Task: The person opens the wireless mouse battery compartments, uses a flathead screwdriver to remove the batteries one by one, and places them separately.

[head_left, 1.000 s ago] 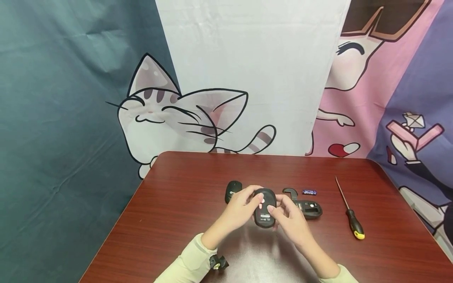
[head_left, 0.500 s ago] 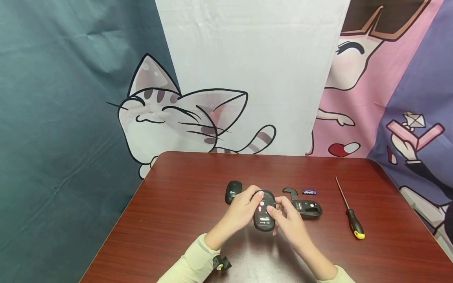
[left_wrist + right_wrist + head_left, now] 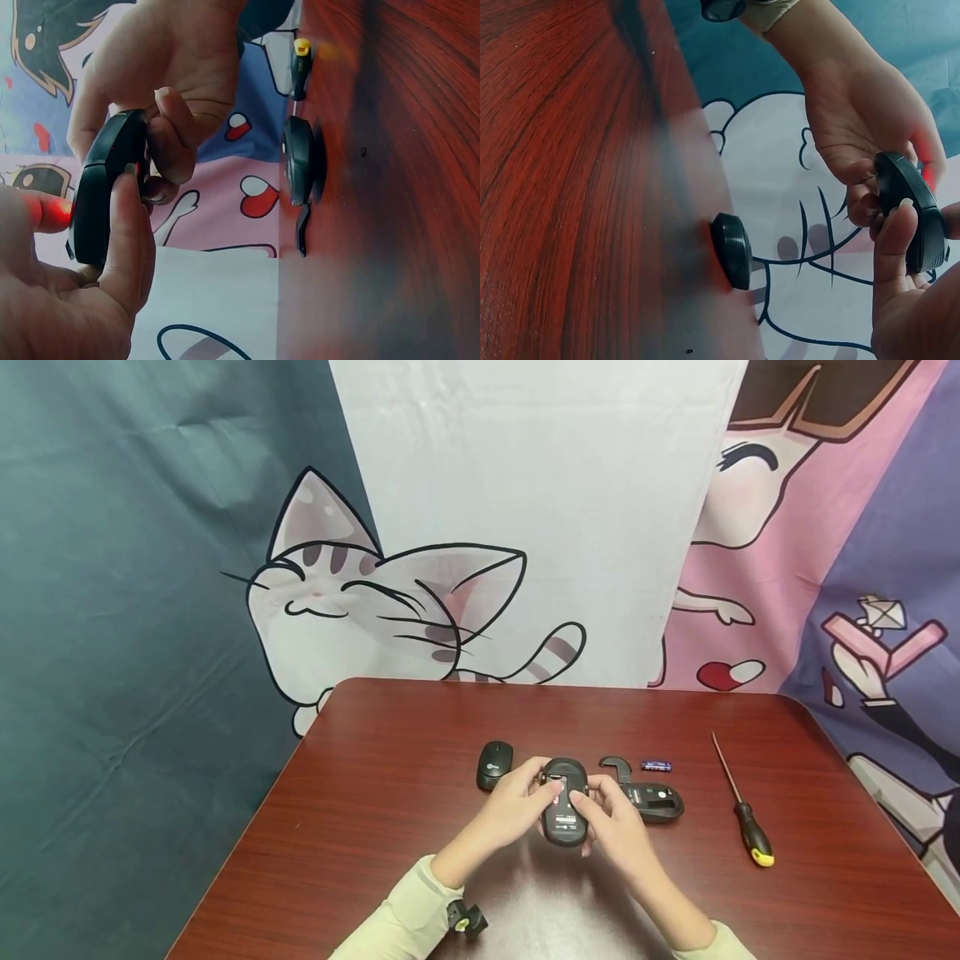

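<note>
Both hands hold a black computer mouse above the table, its underside facing up with a white label. My left hand grips its left side, the thumb lying across the underside. From the right, my right hand pinches it, thumb on the underside and fingers beneath. Near the mouse's far end a lighter recess shows between the thumbs, partly hidden by them. In the left wrist view a red glow lights a fingertip of my left hand beside the mouse.
On the brown table lie a second black mouse, an upturned mouse with an open battery slot, a hooked black cover, a blue battery and a yellow-black screwdriver. A printed cloth hangs behind.
The held mouse has risen slightly and tilted. A lighter recess now shows near its far end, where the underside looked closed before. Both hands keep their hold.
</note>
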A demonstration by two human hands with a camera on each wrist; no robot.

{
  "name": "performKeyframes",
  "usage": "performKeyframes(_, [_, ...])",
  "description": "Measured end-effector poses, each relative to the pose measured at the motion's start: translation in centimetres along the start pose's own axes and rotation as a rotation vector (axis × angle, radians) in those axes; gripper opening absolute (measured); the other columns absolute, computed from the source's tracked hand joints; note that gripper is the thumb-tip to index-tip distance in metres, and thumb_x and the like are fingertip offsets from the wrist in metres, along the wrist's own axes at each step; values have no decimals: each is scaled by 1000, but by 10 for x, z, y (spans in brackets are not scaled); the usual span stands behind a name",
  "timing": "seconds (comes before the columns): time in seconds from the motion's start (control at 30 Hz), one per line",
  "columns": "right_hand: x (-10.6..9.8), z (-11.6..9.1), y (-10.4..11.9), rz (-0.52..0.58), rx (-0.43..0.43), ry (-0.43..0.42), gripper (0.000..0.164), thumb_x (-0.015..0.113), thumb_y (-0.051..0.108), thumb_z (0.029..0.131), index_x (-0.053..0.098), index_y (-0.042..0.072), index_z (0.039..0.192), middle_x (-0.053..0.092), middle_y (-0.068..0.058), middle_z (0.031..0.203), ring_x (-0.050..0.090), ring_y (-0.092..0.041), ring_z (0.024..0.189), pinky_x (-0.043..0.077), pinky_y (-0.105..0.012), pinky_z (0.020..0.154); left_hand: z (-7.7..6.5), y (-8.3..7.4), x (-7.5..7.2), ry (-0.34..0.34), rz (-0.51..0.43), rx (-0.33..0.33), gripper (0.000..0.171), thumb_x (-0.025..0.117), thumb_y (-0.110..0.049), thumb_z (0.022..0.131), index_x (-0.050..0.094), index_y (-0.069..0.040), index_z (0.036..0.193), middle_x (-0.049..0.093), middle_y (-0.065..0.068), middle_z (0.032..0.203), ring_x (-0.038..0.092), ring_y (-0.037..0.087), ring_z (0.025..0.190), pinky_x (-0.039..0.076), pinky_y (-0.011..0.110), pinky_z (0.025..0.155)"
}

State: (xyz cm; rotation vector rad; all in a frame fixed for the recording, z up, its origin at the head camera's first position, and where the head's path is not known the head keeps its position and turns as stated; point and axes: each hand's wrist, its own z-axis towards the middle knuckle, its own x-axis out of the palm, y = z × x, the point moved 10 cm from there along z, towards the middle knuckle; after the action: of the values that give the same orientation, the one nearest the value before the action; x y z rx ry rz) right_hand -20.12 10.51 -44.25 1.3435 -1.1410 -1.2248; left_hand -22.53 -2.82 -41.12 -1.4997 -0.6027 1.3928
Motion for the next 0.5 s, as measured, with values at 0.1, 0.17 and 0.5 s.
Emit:
performKeyframes(0.1, [-1,1,-1,6,13,-3,32,62,31,90,53,8,110,59,-12,80,50,-20,43,51,-46,41,0,3,2,18,-52,1,27,57,-28,90,58,-17,115,61,-4,80,56,5,66,50,20,60])
performKeyframes(0.17, [-1,2,-1,13,19,0,32,62,31,90,53,7,111,59,-12,80,50,-19,43,51,-45,40,0,6,3,29,-84,-6,28,57,-27,90,57,-16,116,62,-3,79,57,6,64,52,21,57])
performKeyframes(0.5, [2,7,-7,6,68,47,38,60,33,90,52,9,119,60,-13,87,52,-20,47,53,-41,44,-1,10,4,55,-145,-20,32,56,-28,92,56,-14,120,63,0,81,59,7,62,55,23,54])
